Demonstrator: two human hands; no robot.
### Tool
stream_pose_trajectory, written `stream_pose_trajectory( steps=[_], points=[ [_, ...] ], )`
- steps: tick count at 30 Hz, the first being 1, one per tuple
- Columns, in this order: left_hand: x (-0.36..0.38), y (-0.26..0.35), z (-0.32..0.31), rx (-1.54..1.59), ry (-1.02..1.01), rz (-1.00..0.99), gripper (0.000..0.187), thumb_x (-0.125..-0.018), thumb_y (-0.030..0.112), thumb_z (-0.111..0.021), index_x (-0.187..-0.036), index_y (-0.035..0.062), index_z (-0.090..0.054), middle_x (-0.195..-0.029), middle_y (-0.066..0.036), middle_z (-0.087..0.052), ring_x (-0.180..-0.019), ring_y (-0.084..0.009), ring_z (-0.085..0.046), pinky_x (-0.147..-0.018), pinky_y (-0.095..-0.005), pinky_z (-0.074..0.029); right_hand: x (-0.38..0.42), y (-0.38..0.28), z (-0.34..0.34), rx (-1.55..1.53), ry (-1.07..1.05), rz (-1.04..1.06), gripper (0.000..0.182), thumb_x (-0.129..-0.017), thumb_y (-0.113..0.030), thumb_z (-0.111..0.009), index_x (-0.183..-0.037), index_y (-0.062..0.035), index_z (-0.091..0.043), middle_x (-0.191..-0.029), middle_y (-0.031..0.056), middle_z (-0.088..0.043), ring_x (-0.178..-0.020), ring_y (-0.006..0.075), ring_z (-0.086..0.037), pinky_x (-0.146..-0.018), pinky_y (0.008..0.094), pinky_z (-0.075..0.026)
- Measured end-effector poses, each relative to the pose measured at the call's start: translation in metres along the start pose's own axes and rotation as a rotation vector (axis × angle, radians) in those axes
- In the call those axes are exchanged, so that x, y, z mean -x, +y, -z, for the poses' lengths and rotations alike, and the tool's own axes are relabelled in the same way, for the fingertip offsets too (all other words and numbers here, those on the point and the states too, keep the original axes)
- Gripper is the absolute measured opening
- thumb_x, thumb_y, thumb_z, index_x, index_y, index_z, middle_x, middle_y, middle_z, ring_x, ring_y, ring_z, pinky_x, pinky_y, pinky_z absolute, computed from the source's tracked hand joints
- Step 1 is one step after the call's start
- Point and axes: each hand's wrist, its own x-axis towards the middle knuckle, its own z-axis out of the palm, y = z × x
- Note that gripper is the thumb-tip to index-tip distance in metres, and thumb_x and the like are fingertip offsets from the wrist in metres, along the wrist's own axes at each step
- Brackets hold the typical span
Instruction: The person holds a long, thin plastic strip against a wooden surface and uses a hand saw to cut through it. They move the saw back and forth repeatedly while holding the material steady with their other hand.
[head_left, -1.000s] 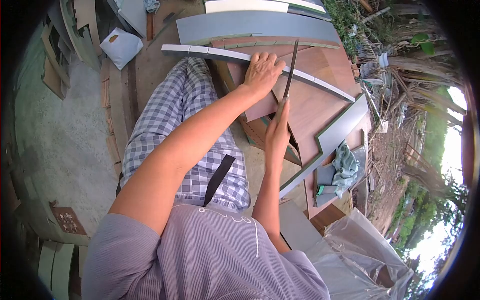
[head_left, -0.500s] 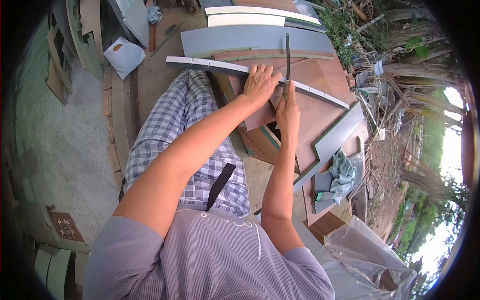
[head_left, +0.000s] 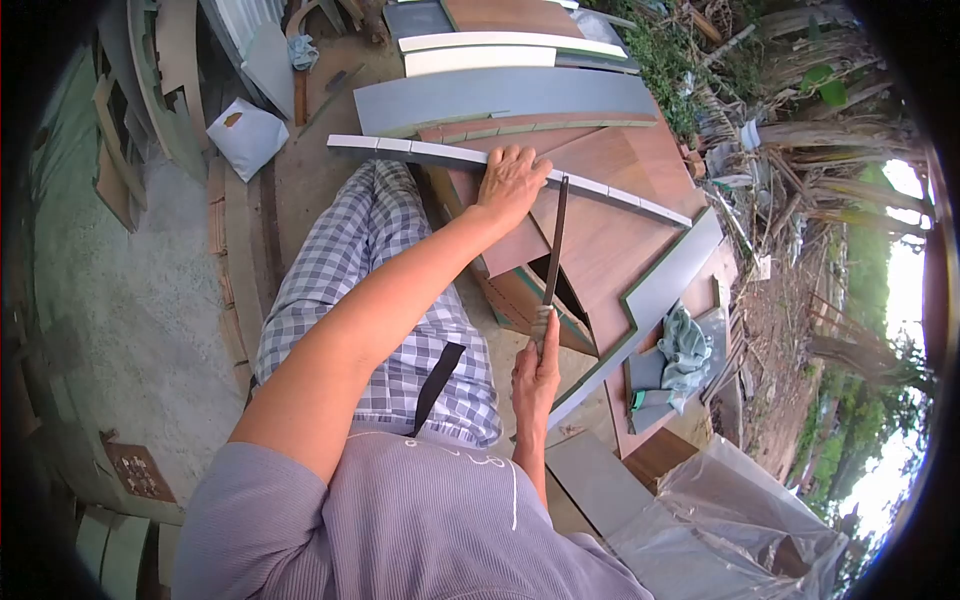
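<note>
My left hand [head_left: 513,188] is closed over the middle of a long, narrow strip [head_left: 430,154] with a pale top edge, dark side and thin cross lines. The strip runs crosswise over the brown boards [head_left: 610,240]. In my right hand [head_left: 536,372], a long, thin, dark file [head_left: 556,245] is held by its wrapped grip, the index finger stretched along it. The file points away from me, its far tip right at the strip, just right of my left hand.
Grey and white curved panels [head_left: 500,92] lie beyond the strip. A notched grey panel [head_left: 675,265] and a crumpled cloth [head_left: 685,345] lie at the right. An open cardboard box [head_left: 520,300] stands under the boards. A white bag [head_left: 247,140] sits on the floor at left.
My right hand has drawn the file back toward my body, so its tip has come from well past the strip to the strip itself. My left hand stays on the strip.
</note>
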Motion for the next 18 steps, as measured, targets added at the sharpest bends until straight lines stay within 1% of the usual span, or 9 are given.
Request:
stream_pose_trajectory(
  steps=[1,3,5,7,8,12,14,17,18],
  points=[
    [0.001,-0.002,0.000,-0.007,0.007,-0.001,0.015,-0.084,0.008,-0.052,-0.096,0.0111,-0.059,-0.092,-0.008,-0.054,-0.095,-0.0250,-0.051,-0.083,-0.0393,-0.036,0.002,0.001,0.003,0.020,-0.003,0.015,0.057,-0.098,-0.006,-0.042,-0.150,-0.0229,-0.027,-0.066,-0.0036,-0.038,-0.054,0.0053,-0.036,-0.049,0.0223,-0.036],
    [0.003,-0.005,0.002,-0.016,0.007,-0.045,0.015,-0.084,0.016,-0.062,-0.099,0.0114,-0.059,-0.092,-0.006,-0.053,-0.094,-0.0256,-0.050,-0.084,-0.0402,-0.035,0.003,0.002,0.010,0.059,-0.007,0.040,0.057,-0.098,-0.006,-0.042,-0.150,-0.0225,-0.027,-0.066,-0.0037,-0.039,-0.055,0.0054,-0.037,-0.050,0.0221,-0.035],
    [0.004,-0.007,0.004,-0.023,-0.013,-0.056,0.015,-0.085,0.016,-0.062,-0.098,0.0113,-0.059,-0.092,-0.007,-0.053,-0.094,-0.0257,-0.050,-0.083,-0.0405,-0.035,0.006,-0.003,0.019,0.016,0.015,0.049,0.056,-0.098,-0.006,-0.044,-0.149,-0.0219,-0.029,-0.066,-0.0032,-0.040,-0.056,0.0053,-0.038,-0.050,0.0223,-0.035],
    [0.005,-0.004,0.005,-0.023,-0.037,-0.073,0.014,-0.085,0.016,-0.061,-0.098,0.0113,-0.059,-0.092,-0.007,-0.053,-0.094,-0.0258,-0.050,-0.083,-0.0407,-0.035,0.008,-0.010,0.028,0.085,0.017,0.035,0.054,-0.097,-0.007,-0.045,-0.148,-0.0216,-0.032,-0.066,-0.0028,-0.041,-0.056,0.0055,-0.039,-0.050,0.0226,-0.035],
    [0.006,-0.002,0.006,-0.037,-0.047,-0.058,0.014,-0.085,0.017,-0.061,-0.098,0.0112,-0.059,-0.093,-0.007,-0.053,-0.095,-0.0258,-0.051,-0.083,-0.0410,-0.035,0.011,-0.018,0.034,0.140,-0.020,-0.012,0.056,-0.096,-0.009,-0.046,-0.148,-0.0240,-0.031,-0.067,0.0042,-0.050,-0.059,0.0123,-0.048,-0.057,0.0302,-0.044],
    [0.005,-0.001,0.010,-0.027,-0.068,-0.038,0.016,-0.086,0.018,-0.061,-0.101,0.0114,-0.059,-0.095,-0.007,-0.054,-0.096,-0.0261,-0.051,-0.082,-0.0413,-0.034,0.018,-0.034,0.045,0.188,-0.036,-0.034,0.056,-0.096,-0.010,-0.045,-0.148,-0.0227,-0.032,-0.067,0.0045,-0.050,-0.059,0.0125,-0.049,-0.057,0.0303,-0.044],
    [0.002,-0.005,0.012,-0.019,-0.090,-0.035,0.017,-0.086,0.018,-0.061,-0.102,0.0117,-0.059,-0.096,-0.007,-0.054,-0.097,-0.0262,-0.051,-0.083,-0.0417,-0.034,0.028,-0.038,0.055,0.078,0.038,-0.098,0.058,-0.095,-0.010,-0.045,-0.149,-0.0212,-0.028,-0.069,0.0060,-0.051,-0.062,0.0146,-0.051,-0.061,0.0312,-0.045],
    [-0.001,-0.011,0.010,-0.006,-0.097,-0.059,0.018,-0.086,0.018,-0.061,-0.103,0.0123,-0.060,-0.097,-0.008,-0.055,-0.099,-0.0257,-0.052,-0.084,-0.0422,-0.035,0.024,-0.029,0.055,0.123,0.181,-0.039,0.061,-0.094,-0.011,-0.044,-0.150,-0.0204,-0.022,-0.073,0.0071,-0.052,-0.065,0.0170,-0.053,-0.065,0.0325,-0.046],
    [0.000,-0.011,0.011,-0.009,-0.088,-0.070,0.016,-0.086,0.018,-0.062,-0.102,0.0127,-0.062,-0.098,-0.008,-0.057,-0.100,-0.0252,-0.053,-0.084,-0.0423,-0.035,0.020,-0.029,0.056,0.131,0.155,-0.075,0.063,-0.094,-0.011,-0.044,-0.151,-0.0207,-0.018,-0.078,0.0098,-0.055,-0.070,0.0194,-0.055,-0.070,0.0334,-0.046]
  ],
)
